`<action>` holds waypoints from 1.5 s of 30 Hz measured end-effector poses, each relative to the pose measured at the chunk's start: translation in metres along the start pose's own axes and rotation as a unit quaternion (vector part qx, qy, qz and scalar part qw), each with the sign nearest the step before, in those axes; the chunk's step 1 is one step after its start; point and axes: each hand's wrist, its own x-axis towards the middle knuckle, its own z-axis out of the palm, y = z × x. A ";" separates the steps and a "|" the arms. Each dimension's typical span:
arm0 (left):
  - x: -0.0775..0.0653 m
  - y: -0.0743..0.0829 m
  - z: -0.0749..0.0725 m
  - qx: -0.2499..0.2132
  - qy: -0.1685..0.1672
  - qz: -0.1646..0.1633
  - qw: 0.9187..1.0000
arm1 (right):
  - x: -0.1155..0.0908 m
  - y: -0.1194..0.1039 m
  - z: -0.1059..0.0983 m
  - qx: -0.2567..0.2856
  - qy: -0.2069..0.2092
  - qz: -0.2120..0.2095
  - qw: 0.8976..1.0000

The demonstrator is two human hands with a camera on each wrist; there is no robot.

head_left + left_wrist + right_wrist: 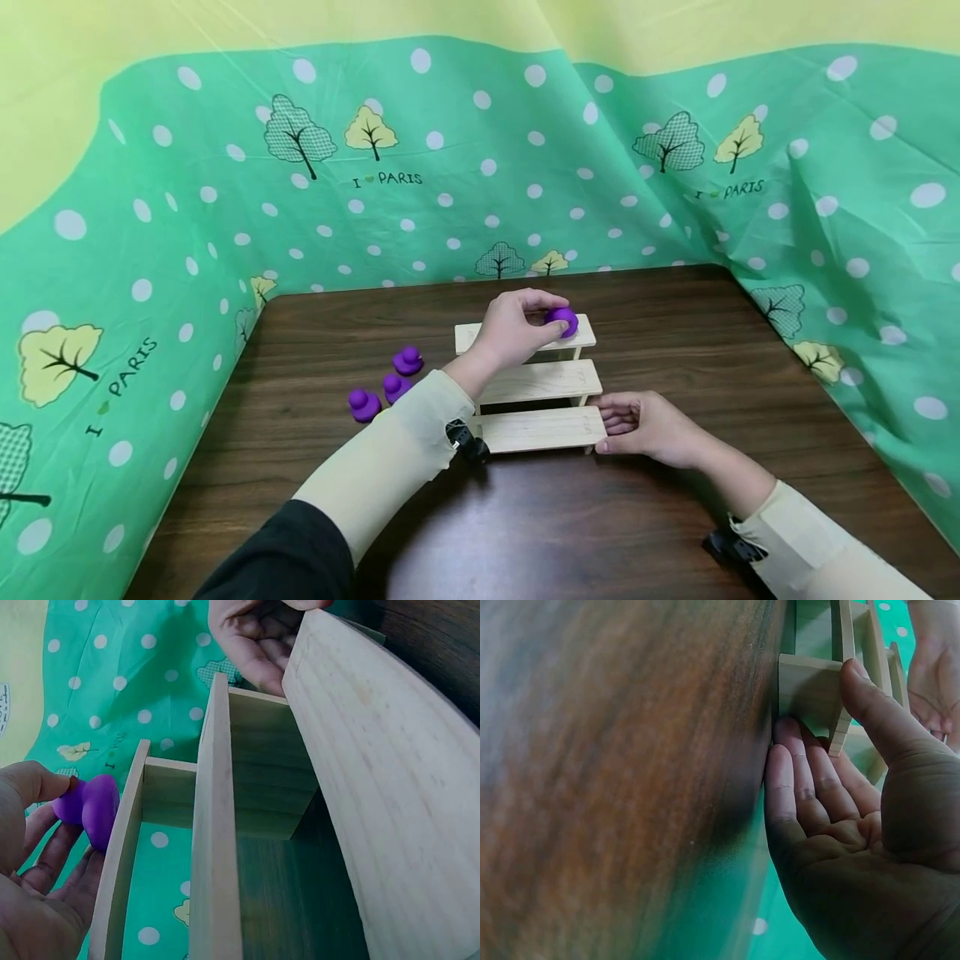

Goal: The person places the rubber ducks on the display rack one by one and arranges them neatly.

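Note:
A three-step wooden display stand (542, 430) stands on the table, its steps rising toward the back. My left hand (513, 332) pinches a purple toy duck (562, 320) at the right part of the top step. In the left wrist view, the duck (101, 811) has its base against the top board, thumb and fingers around it. At the right end of the lowest step, my right hand (654, 428) holds the stand. The right wrist view has the thumb (866, 694) over the board's edge and the fingers beside the end support (806, 686).
Left of the stand, purple toy ducks (364, 405) sit on the dark wood-grain table (525, 525), partly behind the left forearm. A small yellow bit shows beside that sleeve. Green dotted cloth (450, 167) rises behind the table and along both sides.

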 end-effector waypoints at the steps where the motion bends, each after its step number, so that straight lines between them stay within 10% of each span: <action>1: 0.000 0.001 0.001 0.002 -0.001 -0.001 1.000 | 0.000 -0.001 0.000 -0.001 0.001 0.001 1.000; 29: -0.004 0.002 0.003 -0.002 -0.004 -0.025 1.000 | 0.001 -0.004 -0.001 0.019 -0.005 0.006 1.000; 45: -0.020 -0.010 -0.040 -0.021 0.035 0.028 0.999 | 0.001 -0.007 0.000 0.016 -0.005 0.006 1.000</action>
